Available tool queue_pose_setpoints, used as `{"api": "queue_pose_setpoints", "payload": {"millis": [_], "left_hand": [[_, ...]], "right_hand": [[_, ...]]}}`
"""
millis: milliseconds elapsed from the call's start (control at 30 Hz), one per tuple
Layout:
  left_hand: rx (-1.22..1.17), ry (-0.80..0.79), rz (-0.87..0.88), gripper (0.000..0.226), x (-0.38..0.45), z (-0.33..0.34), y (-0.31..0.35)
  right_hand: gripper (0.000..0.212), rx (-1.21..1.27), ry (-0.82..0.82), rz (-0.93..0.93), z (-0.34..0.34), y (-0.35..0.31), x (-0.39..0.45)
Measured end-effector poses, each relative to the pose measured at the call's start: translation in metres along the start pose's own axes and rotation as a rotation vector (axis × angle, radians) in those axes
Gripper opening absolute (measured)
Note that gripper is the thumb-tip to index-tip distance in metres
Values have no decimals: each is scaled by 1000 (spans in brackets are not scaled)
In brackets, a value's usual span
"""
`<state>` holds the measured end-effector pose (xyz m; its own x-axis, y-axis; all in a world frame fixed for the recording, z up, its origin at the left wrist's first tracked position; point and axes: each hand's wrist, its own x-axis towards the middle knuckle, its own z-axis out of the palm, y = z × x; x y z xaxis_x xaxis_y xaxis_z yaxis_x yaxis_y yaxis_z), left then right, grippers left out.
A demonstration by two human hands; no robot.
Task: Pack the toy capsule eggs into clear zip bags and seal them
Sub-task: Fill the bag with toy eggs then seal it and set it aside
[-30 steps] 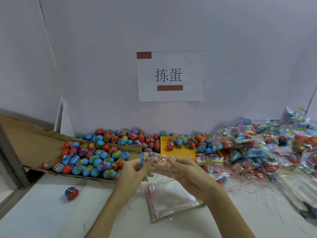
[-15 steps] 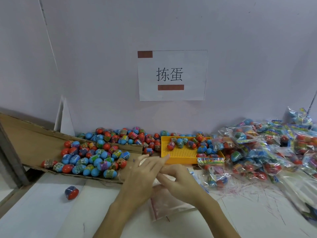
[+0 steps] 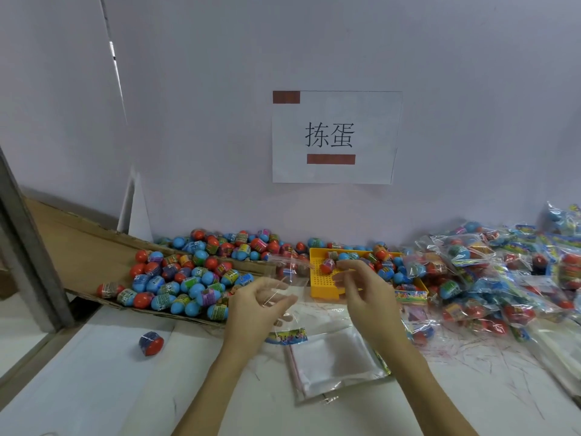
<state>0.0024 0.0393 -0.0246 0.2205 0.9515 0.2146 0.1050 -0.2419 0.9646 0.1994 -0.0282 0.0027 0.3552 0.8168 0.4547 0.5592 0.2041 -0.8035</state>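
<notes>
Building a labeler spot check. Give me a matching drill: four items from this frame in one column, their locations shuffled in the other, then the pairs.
Items
1. lone egg
2. yellow tray
3. stack of empty bags
4. filled bags

Places
A. heaped along the right side of the table
B. flat on the table, below and between the hands
C. alone on the white table, left of the left forearm
D. by the wall, beyond the right hand

Pairs: 1-C, 2-D, 3-B, 4-A
</notes>
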Motion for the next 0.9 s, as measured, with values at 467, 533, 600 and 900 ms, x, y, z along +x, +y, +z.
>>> {"api": "queue_pose_setpoints", "payload": {"millis": [467, 533, 600, 900], "left_hand": [[-15, -93, -92, 33, 3, 0, -6], [-9, -91, -91, 33, 3, 1, -6], [-3, -76, -86, 33, 3, 1, -6], [108, -9, -46, 33, 1, 7, -7]], "right_hand": [[36, -643, -269, 66, 51, 39, 96], [28, -468, -129, 75, 49, 36, 88], [22, -270, -21, 94, 46, 28, 76], [27, 397, 196, 25, 30, -11, -2]]}}
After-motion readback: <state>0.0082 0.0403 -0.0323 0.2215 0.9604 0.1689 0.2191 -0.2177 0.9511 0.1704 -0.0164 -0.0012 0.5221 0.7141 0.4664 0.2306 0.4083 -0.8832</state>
